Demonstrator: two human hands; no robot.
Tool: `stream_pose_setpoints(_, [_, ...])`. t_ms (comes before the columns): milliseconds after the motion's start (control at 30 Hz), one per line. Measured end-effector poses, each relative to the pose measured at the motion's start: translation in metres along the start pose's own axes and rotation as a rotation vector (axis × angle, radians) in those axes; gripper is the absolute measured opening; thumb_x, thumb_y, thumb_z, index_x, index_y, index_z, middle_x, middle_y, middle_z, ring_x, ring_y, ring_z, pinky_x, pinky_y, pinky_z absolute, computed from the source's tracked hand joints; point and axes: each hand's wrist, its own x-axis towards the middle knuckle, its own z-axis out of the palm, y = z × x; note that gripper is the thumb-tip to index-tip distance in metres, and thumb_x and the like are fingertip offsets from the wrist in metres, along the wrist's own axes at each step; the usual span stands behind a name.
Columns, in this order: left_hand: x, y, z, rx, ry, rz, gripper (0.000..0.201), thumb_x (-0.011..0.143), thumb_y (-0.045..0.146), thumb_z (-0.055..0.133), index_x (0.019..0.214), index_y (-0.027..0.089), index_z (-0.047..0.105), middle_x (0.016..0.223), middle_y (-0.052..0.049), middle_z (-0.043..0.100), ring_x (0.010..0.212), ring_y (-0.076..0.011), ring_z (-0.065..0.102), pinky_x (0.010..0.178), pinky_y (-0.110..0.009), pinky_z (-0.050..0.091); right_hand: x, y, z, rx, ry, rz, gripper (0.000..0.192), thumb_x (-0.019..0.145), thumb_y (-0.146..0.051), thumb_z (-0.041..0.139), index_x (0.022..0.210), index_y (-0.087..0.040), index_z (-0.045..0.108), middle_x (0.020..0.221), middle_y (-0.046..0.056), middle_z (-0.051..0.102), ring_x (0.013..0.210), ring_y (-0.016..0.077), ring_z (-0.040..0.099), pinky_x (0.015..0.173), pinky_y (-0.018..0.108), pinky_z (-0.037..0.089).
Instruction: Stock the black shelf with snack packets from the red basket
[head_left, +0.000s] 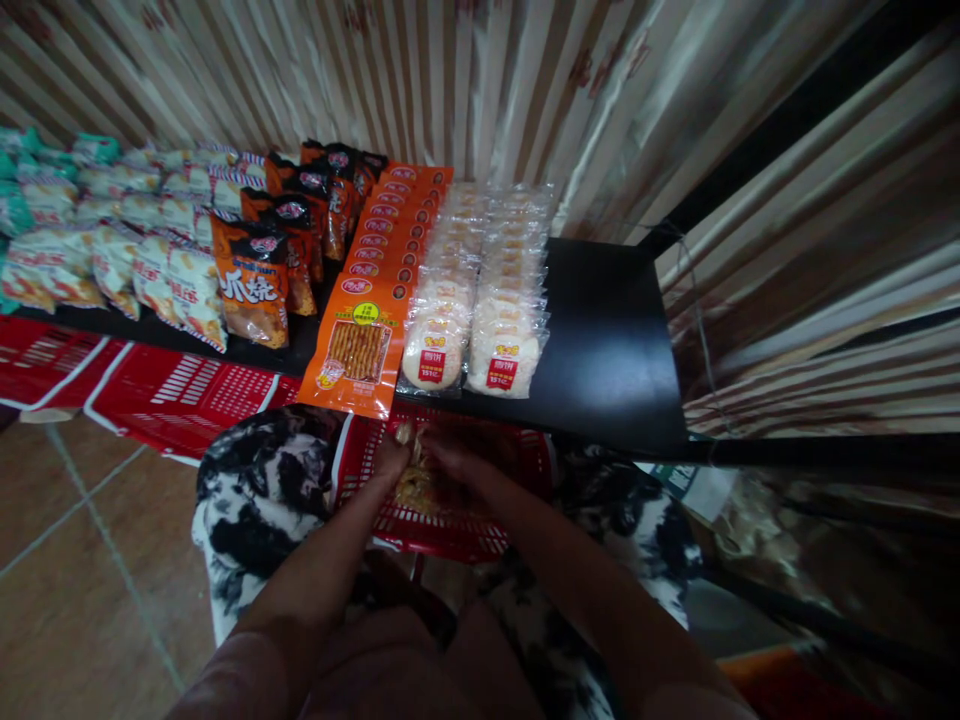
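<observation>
two hands (394, 456) — three red baskets (442, 537), one black table (607, 325) — two rows of cracker packs (504, 362), one of flat orange packets (358, 350)

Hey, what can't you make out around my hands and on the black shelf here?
Left hand and right hand, head view: dark and blurred, so finger positions are unclear.
Red basket under the hands, head view: hands and shade hide part of what lies inside.
Teal packs, head view: partly cut off by the left edge.

On the table (607, 330) I view, left to right: snack bags (187, 285), overlapping packets (364, 335), two columns of cracker packs (506, 290). Behind, a curtain (480, 90); before, between the knees (262, 490), a basket (480, 540) containing a package (418, 490).
</observation>
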Motion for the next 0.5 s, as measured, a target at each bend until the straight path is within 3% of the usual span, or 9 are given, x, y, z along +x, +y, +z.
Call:
stream_pose_setpoints(267, [-0.051,0.027,-0.01,0.072,0.084,0.295,0.037,0.089,0.035,0.045,0.119,0.014,0.045,0.107,-0.016,0.064,0.099,-0.0258,0.061,0.08,-0.031,0.044,-0.029,-0.048,-0.024,-0.499,0.101,-0.04,0.025,0.087,-0.022,0.044,0.093,-0.016,0.067,0.097,0.009,0.07,0.085,0.0189,0.063,0.075,0.027,0.046])
stream_pose_setpoints(333, [-0.066,0.033,-0.007,0.075,0.059,0.456,0.04,0.088,0.032,0.046,0.124,0.014,0.045,0.112,-0.016,0.062,0.104,-0.0261,0.059,0.086,-0.032,0.044,-0.047,-0.054,-0.04,-0.683,0.112,-0.067,0.028,0.088,-0.022,0.042,0.099,-0.017,0.067,0.104,0.01,0.069,0.089,0.0203,0.064,0.077,0.028,0.045])
stream_pose_setpoints(433, [-0.092,0.037,0.007,0.034,-0.025,0.759,0.045,0.09,0.031,0.041,0.133,0.017,0.04,0.128,-0.015,0.053,0.117,-0.0262,0.051,0.099,-0.036,0.039,-0.077,-0.053,-0.068,-0.901,0.041,0.02,0.03,0.088,-0.025,0.042,0.099,-0.017,0.07,0.101,0.012,0.071,0.09,0.0228,0.065,0.076,0.029,0.046])
stream_pose_setpoints(500, [-0.11,0.038,0.018,0.003,-0.116,0.855,0.056,0.087,0.034,0.047,0.138,0.015,0.033,0.133,-0.017,0.048,0.123,-0.0276,0.046,0.102,-0.037,0.037,-0.095,-0.05,-0.083,-1.019,0.087,0.097,0.033,0.089,-0.027,0.042,0.1,-0.017,0.07,0.101,0.015,0.07,0.093,0.0261,0.065,0.078,0.033,0.047])
